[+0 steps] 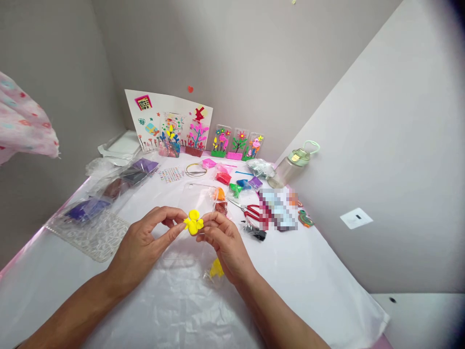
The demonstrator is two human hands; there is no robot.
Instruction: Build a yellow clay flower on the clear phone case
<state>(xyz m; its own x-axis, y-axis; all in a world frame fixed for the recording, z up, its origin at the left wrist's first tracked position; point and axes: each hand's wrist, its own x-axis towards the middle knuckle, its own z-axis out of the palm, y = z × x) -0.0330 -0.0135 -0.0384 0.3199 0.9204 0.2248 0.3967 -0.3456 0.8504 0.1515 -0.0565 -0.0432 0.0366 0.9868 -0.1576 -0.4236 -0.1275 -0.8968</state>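
A yellow clay piece (193,223) with several rounded lobes hangs in the air between my hands, above the white table. Its left lobe is pinched between the thumb and index finger of my left hand (150,235). My right hand (223,240) grips the right side of the same piece with its fingertips. Behind and below it lies a clear phone case (181,196), partly hidden by my hands. A packet of yellow clay (216,268) rests on the table beside my right wrist.
Red-handled scissors (252,211) and several coloured clay packets (223,178) lie beyond my right hand. Decorated cases (221,141) stand at the back. A bottle (296,162) stands back right. Bagged clay (87,208) and a textured mat (98,240) are on the left.
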